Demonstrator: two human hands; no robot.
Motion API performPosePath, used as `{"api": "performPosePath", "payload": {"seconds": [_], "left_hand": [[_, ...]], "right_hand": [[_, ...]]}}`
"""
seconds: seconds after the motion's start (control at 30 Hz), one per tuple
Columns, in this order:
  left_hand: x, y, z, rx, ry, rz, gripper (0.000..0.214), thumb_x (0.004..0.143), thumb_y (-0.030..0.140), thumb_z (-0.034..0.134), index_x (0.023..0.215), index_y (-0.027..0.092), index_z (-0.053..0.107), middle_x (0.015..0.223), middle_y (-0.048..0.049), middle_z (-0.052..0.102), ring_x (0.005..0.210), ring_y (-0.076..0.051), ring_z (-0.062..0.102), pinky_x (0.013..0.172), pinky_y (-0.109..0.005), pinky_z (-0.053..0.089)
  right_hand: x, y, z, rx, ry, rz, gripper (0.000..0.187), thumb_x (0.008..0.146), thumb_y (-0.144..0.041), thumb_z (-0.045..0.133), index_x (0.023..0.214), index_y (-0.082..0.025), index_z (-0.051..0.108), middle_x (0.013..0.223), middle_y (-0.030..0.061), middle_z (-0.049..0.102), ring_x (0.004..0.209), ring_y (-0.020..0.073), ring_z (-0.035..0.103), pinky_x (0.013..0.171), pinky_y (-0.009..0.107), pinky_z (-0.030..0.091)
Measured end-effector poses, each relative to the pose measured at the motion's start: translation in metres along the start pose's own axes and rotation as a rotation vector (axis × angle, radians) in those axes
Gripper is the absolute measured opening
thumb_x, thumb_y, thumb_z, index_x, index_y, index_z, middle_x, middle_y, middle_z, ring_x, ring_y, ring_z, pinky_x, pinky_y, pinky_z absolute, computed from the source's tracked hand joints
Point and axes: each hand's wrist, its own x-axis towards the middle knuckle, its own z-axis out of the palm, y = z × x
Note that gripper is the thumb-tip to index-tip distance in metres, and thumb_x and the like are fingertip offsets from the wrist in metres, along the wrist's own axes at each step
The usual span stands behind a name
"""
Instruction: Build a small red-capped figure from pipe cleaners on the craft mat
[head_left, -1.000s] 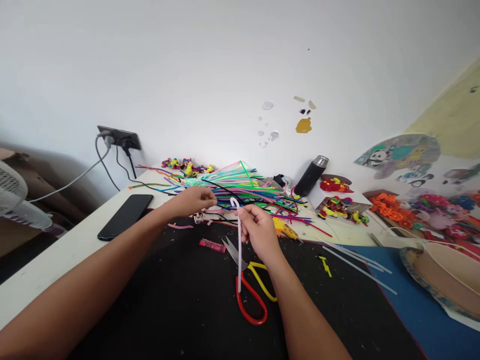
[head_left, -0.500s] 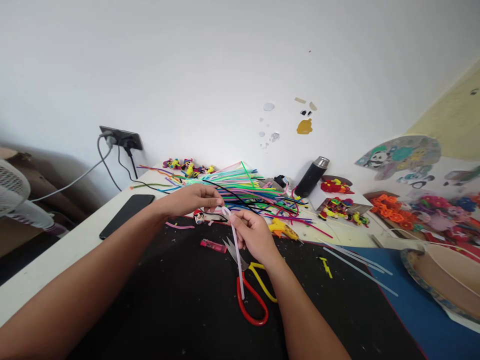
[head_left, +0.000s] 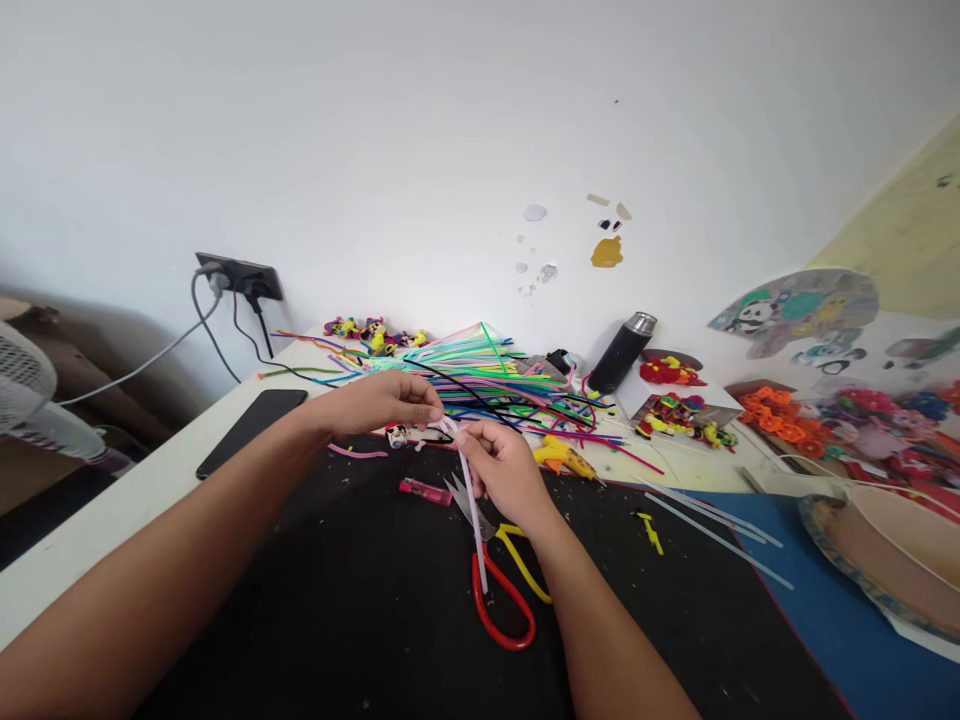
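Note:
A pale pink-white pipe cleaner [head_left: 472, 510] is pinched between both my hands, bent at its top with one long end hanging down. My left hand [head_left: 390, 402] grips the bent top from the left. Just to its right, my right hand [head_left: 501, 464] holds the strip between thumb and fingers. Below the hands, scissors [head_left: 501, 610] with a red loop lie on the black mat, blades partly open, under the hanging end. A yellow pipe cleaner [head_left: 525, 568] lies by the scissors. Left of the blades is a pink lighter [head_left: 425, 491], and behind it a small figure head [head_left: 396, 435].
A large bundle of coloured pipe cleaners [head_left: 480, 372] lies along the wall. Also around are a yellow glue gun [head_left: 564, 458], a black flask [head_left: 622, 352], a phone [head_left: 251, 432], clear glue sticks [head_left: 720, 525] and a basket [head_left: 885, 560] at the right.
My hands stay close together on the pipe cleaner, with only slight finger movement at its bent top. The whole view has shifted slightly.

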Motion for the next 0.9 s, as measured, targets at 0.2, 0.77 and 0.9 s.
{"api": "performPosePath", "payload": {"seconds": [0.2,0.77,0.9], "left_hand": [[0.001,0.002,0.000,0.045,-0.016,-0.011,0.038,0.083,0.056,0.070,0.086,0.019,0.070,0.076,0.0011,0.065,0.070,-0.015,0.055,0.064,-0.025,0.041],[0.012,-0.003,0.022,-0.294,0.076,-0.050,0.046,0.074,0.060,0.080,0.077,0.016,0.069,0.063,0.0020,0.060,0.056,-0.011,0.045,0.052,-0.023,0.033],[0.012,-0.002,0.022,-0.225,0.063,-0.050,0.050,0.075,0.066,0.076,0.081,0.017,0.070,0.066,0.0009,0.062,0.061,-0.013,0.050,0.054,-0.024,0.036]], "right_hand": [[0.000,0.001,0.001,-0.036,-0.009,-0.011,0.031,0.094,-0.051,0.063,0.087,-0.020,0.065,0.053,-0.0069,0.051,0.038,0.0097,0.048,0.039,0.021,0.032],[0.000,0.004,0.002,-0.047,0.026,-0.055,0.030,0.097,-0.049,0.060,0.087,-0.021,0.064,0.053,-0.0075,0.050,0.038,0.0092,0.047,0.040,0.020,0.033],[0.000,0.006,0.002,-0.033,0.031,-0.055,0.030,0.097,-0.050,0.060,0.091,-0.021,0.064,0.055,-0.0074,0.052,0.039,0.0095,0.048,0.041,0.020,0.035]]}}
